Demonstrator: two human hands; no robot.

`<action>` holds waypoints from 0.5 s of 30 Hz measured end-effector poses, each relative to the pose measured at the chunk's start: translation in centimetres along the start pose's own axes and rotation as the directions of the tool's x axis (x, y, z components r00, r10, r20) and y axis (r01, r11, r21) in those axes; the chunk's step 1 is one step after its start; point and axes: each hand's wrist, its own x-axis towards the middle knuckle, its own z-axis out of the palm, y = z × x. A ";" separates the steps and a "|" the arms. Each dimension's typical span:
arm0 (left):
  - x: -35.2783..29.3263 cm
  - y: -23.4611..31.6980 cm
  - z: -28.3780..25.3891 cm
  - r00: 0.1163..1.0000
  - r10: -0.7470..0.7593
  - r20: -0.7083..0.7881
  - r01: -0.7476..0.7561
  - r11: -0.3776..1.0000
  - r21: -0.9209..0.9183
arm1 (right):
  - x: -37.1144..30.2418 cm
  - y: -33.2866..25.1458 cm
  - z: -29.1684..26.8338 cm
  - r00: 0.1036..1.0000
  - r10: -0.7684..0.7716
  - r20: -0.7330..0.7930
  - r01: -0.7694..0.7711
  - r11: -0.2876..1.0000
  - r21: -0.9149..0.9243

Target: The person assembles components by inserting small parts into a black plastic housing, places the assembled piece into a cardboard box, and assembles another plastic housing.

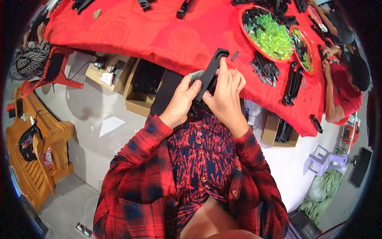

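Note:
Between my hands, at the table's near edge, I hold a long black plastic part (211, 71) with a hooked upper end, tilted up to the right. My left hand (181, 98) is closed on its lower left side, the thumb pressed along it; a grey wrap (196, 75) covers one finger. My right hand (227, 91) grips it from the other side, with the index finger stretched up to the hooked end. Just beyond that end a small dark strip (234, 56) lies on the red tablecloth (179, 42). Whatever my fingertips touch behind the part is hidden.
Right of my hands lie a pile of small dark strips (266, 72), a red-rimmed tray (241, 30) of green and dark pieces, and black parts (292, 85). Cardboard boxes (137, 107) stand under the table. A person in red (344, 99) works at the right; another (30, 61) sits left.

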 end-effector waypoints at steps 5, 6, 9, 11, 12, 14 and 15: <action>-0.2 -0.2 -0.2 0.999 0.022 -0.025 -0.023 0.999 -0.024 | 0.0 0.0 0.3 1.000 -0.009 0.009 0.009 1.000 0.006; -0.3 -0.2 -0.2 1.000 0.009 -0.027 -0.010 0.999 -0.034 | 0.0 0.0 0.3 1.000 -0.010 0.016 0.010 1.000 0.001; -0.2 -0.2 -0.6 0.999 -0.008 -0.044 0.007 0.999 -0.037 | 0.2 0.1 0.7 0.999 -0.030 0.024 0.030 1.000 0.006; -0.3 -0.2 -0.9 0.999 -0.012 -0.052 0.010 0.999 -0.039 | 0.2 0.0 0.9 0.999 -0.020 0.033 0.020 0.999 0.028; -0.3 -0.2 -1.0 0.998 -0.014 -0.060 0.012 0.999 -0.043 | 0.3 0.0 1.0 0.999 -0.024 0.041 0.022 0.999 0.031; -0.2 0.0 -1.3 0.999 0.008 -0.050 -0.010 0.999 -0.033 | 0.5 -0.2 1.1 0.999 -0.024 0.034 0.022 0.999 0.044; -0.2 0.1 -1.3 0.999 -0.001 -0.052 -0.001 0.999 -0.038 | 0.6 -0.3 1.0 0.999 -0.018 0.043 0.016 0.999 0.044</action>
